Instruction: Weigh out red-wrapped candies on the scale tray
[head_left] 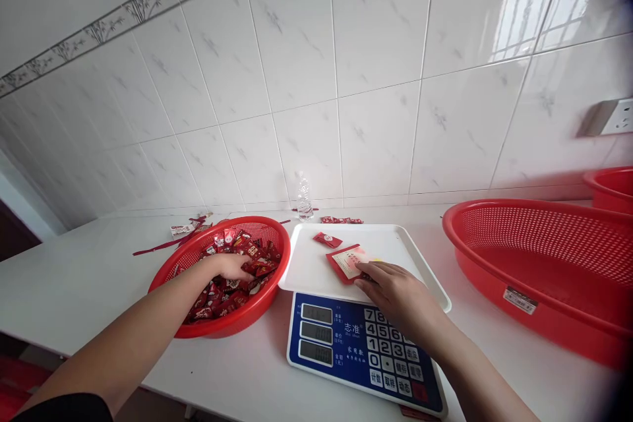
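On the tray (301, 267) of the scale (353, 364), one packet (327, 239) lies flat behind a larger red pouch (344, 262). The right hand (390, 287) holds the pouch narrowly by its right side, fingertips over the edge. What the pouch contains cannot be told.

The left hand (234, 266) is inside the left basket (225, 328), fingers partly hidden among many packets (212, 300); whether it grips any cannot be told. By visible count, little is on the tray and the bulk is in the basket. The scale's upper readout is too faint to read.

Edges: the left basket's rim is just beside the tray's left edge, leaving little room between. The right basket (479, 277) stands apart from the tray, with a strip of worktop (99, 290) between. Behind the tray, a bottle (304, 198) and a packet row (341, 219) stand near the wall (306, 79), limiting rearward travel. Wider room shows left of the left basket. The worktop's front edge is visible only at lower left.
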The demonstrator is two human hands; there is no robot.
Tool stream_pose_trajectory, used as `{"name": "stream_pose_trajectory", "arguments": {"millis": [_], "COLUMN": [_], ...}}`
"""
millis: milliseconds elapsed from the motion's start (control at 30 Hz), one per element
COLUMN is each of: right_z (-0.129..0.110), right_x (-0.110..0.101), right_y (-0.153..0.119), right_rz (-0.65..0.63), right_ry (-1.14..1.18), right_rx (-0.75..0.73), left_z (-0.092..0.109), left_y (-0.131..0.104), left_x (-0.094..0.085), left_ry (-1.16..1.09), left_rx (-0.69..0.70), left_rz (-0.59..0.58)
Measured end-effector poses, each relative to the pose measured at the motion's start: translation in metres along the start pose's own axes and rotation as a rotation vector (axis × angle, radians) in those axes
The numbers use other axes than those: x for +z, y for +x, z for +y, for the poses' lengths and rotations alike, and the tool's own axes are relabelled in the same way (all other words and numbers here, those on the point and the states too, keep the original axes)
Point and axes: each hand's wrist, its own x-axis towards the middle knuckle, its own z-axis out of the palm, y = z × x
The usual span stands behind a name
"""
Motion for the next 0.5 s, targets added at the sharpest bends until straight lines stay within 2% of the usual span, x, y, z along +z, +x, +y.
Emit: {"name": "stream_pose_trajectory", "arguments": {"millis": [167,333,500], "right_z": [0.001,0.0,-0.002], "right_x": [0.002,0.003,0.001], "right_y": [0.0,-0.001,-0.001], "right_rz": [0.064,0.084,0.099], "right_ry": [0.018,0.086,0.118], "right_rx": [-0.05,-0.032,-0.021], "left_z": [0.007,0.02,0.021], "left_y": [-0.018,-0.027,-0.024], "left_x": [0.011,0.01,0.012], "left_ry": [0.065,0.057,0.003], "left_rx": [-0.033,0.0,-0.006], "left_rz": [-0.071,-0.118,-0.08]}}
